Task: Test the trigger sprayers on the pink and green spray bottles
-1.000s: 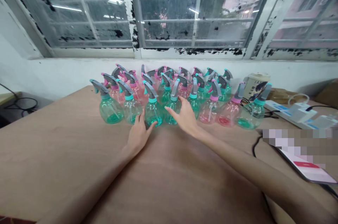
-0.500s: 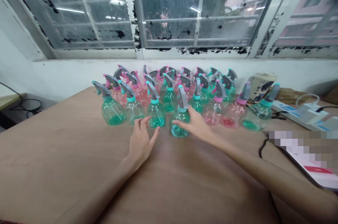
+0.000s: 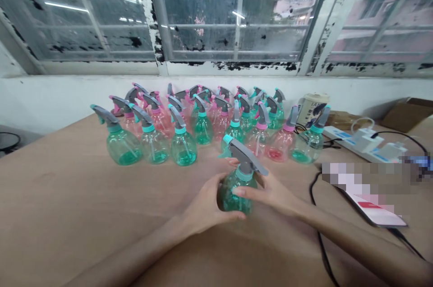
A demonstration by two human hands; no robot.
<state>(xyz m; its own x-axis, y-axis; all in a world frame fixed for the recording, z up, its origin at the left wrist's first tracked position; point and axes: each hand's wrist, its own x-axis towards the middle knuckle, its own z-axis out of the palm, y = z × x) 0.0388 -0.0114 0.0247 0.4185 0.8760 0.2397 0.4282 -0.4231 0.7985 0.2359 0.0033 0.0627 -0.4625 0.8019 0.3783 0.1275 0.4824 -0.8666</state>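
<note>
A green spray bottle (image 3: 241, 187) with a grey trigger head and teal collar is between my hands, tilted, in front of the other bottles. My right hand (image 3: 270, 192) grips it around the upper body, with the thumb across the front. My left hand (image 3: 206, 203) curves around the left side of the same bottle, thumb below and fingers behind it; the far fingertips are hidden. Behind stand several more green spray bottles, such as this one at the front (image 3: 184, 147), and several pink spray bottles (image 3: 279, 145), all upright.
The wooden table (image 3: 67, 196) reaches back to a white wall under windows. At the right lie a power strip (image 3: 352, 142) with plugs, a phone (image 3: 375, 208) with a blurred screen, and a black cable (image 3: 318, 224). A printed canister (image 3: 313, 106) stands behind the bottles.
The green spray bottle has come off the front row toward me and now tilts, its nozzle turned left. My left hand has moved right onto it. The view has shifted right.
</note>
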